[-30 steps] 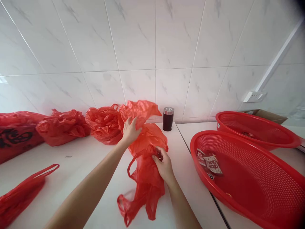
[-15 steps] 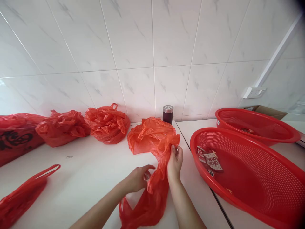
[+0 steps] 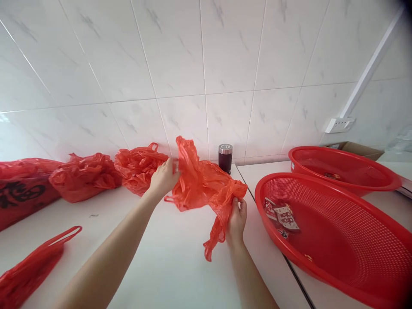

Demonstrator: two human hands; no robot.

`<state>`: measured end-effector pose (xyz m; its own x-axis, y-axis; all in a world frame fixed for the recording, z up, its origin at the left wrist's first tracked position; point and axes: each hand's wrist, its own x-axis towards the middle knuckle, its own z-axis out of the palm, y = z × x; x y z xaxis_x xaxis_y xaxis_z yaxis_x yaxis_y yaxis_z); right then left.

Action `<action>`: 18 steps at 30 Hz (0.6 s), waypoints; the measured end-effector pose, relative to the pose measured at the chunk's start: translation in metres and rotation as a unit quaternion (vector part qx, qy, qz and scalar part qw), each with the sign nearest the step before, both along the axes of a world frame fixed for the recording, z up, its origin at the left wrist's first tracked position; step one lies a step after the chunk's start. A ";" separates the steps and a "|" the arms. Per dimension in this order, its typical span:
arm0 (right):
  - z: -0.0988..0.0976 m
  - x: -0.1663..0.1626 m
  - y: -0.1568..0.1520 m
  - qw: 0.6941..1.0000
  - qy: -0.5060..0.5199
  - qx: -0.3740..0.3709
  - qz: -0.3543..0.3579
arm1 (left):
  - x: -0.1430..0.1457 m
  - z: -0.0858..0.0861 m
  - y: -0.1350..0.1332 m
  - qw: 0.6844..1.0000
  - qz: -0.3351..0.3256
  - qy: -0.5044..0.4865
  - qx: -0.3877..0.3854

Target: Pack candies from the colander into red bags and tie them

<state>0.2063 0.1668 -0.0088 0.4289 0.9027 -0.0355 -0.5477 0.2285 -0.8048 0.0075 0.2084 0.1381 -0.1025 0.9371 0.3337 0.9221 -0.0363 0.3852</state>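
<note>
A thin red plastic bag [image 3: 206,184] hangs crumpled between my hands over the white table. My right hand [image 3: 237,219] is closed on its gathered right side, and a loose strip of the bag dangles beside the wrist. My left hand [image 3: 163,177] is at the bag's left edge, fingers and thumb pinched on the film; the fingertips are partly hidden by it. Behind my left hand sits a bundled red plastic bag [image 3: 135,165].
More red bags [image 3: 85,176] line the wall at left, and another bag [image 3: 35,266] lies at front left. At right stand two red baskets [image 3: 322,253], the nearer holding printed packets [image 3: 286,218]. A dark tumbler [image 3: 225,159] stands behind the bag.
My left hand has moved up and to the left, and the bag's lower part has swung up from the table with it. My right hand stays in about the same place, gripping the bag.
</note>
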 end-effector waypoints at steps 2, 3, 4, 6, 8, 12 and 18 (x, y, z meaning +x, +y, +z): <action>-0.001 0.000 0.001 1.000 -0.008 -0.002 0.005 | 0.016 -0.002 -0.007 0.998 -0.027 -0.021 0.052; -0.001 0.000 0.001 1.000 -0.015 -0.006 0.009 | 0.025 -0.010 -0.016 0.995 -0.072 -0.041 0.057; -0.001 -0.001 0.001 1.000 -0.022 -0.013 0.015 | 0.034 -0.021 -0.027 0.988 -0.131 -0.064 0.049; -0.001 -0.003 0.000 0.999 -0.042 -0.018 0.030 | 0.049 -0.048 -0.053 0.964 -0.248 -0.095 -0.001; -0.001 -0.005 -0.001 0.996 -0.070 -0.008 0.054 | 0.058 -0.074 -0.072 0.956 -0.274 -0.105 -0.031; -0.002 -0.008 -0.003 0.978 -0.145 0.001 0.151 | 0.045 -0.090 -0.086 0.939 -0.145 -0.303 -0.072; -0.014 -0.005 0.004 0.942 -0.250 -0.010 0.224 | -0.011 -0.063 -0.112 0.651 -0.074 -0.753 -0.061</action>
<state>0.2018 0.1708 -0.0228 -0.0266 0.9983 0.0519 -0.1369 0.0478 -0.9894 -0.0039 0.0968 0.0755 -0.1331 0.9841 -0.1173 -0.5144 0.0326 0.8569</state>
